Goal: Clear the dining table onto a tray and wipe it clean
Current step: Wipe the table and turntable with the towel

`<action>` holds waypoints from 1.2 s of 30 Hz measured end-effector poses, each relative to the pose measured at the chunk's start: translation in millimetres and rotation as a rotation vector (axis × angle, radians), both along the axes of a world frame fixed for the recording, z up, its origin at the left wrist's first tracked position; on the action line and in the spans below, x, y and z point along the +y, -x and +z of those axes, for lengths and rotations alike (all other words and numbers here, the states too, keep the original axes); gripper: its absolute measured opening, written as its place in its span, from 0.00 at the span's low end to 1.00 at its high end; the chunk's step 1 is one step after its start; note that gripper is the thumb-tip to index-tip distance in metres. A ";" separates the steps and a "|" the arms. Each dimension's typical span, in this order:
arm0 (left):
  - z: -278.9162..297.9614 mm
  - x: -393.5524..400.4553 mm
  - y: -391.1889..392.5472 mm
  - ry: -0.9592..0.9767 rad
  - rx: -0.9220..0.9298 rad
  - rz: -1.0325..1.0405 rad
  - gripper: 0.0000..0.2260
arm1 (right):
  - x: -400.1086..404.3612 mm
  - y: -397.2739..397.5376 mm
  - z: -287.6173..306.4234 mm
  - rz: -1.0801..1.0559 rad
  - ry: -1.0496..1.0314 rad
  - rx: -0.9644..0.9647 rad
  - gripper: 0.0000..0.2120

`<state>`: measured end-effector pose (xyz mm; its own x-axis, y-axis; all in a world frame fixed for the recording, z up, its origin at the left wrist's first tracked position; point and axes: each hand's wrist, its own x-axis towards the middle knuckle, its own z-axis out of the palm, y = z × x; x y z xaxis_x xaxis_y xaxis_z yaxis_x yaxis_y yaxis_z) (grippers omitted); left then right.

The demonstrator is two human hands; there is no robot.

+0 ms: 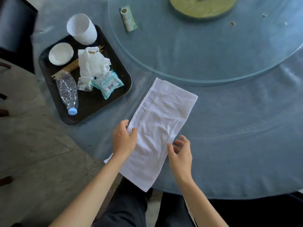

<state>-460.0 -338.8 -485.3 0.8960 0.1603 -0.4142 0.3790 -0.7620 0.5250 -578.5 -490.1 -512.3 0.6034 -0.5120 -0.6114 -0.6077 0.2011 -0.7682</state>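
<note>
A white cloth (157, 122) lies folded lengthwise on the blue round table (229, 145), its near end hanging over the table edge. My left hand (123, 138) pinches the cloth's left edge between thumb and fingers. My right hand (180, 153) hovers at the cloth's right edge, fingers spread, touching or just above it. A black tray (91, 108) at the left holds a white cup (82, 29), small white dishes (61, 54), crumpled tissue (93, 63), chopsticks (68, 69), a crushed plastic bottle (68, 90) and a teal wipe packet (108, 83).
A glass turntable (205, 51) covers the table's far part. On it lie a green-white wrapper (128, 19), a few crumbs (232, 23) and a yellowish round base (203, 7). A dark chair (14, 23) stands at the far left. Grey floor lies to the left.
</note>
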 end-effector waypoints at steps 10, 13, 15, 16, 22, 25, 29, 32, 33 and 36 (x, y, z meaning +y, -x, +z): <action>-6.8 -7.2 -49.9 0.101 0.270 -0.245 0.12 | -4.6 -46.9 22.6 -0.134 -0.119 0.165 0.04; -3.3 -10.6 -52.3 0.079 0.354 -0.362 0.14 | 5.0 -51.1 33.7 -0.205 -0.226 0.096 0.07; 2.2 -9.1 -57.3 0.109 0.396 -0.387 0.15 | 12.0 -52.1 41.5 -0.256 -0.327 0.025 0.08; 4.5 -7.1 -60.7 0.143 0.415 -0.379 0.16 | 14.8 -52.0 45.8 -0.268 -0.361 0.000 0.08; 28.3 14.2 -76.9 0.490 0.614 -0.322 0.13 | 20.2 -53.8 78.5 -0.147 -0.406 -0.092 0.15; 42.6 26.5 -72.2 0.672 0.673 -0.269 0.14 | 21.0 -51.0 97.4 -0.100 -0.446 -0.152 0.14; 57.5 37.7 -66.3 0.770 0.748 -0.267 0.17 | 16.1 -45.4 116.9 -0.031 -0.513 -0.191 0.11; 68.0 42.4 -58.3 0.795 0.747 -0.279 0.19 | 9.0 -44.2 130.4 0.020 -0.543 -0.228 0.11; 71.0 43.0 -55.5 0.808 0.750 -0.276 0.19 | 6.5 -43.8 134.3 0.041 -0.549 -0.240 0.11; 75.4 43.6 -47.4 0.873 0.733 -0.193 0.19 | -3.4 -34.0 139.9 0.153 -0.524 -0.281 0.19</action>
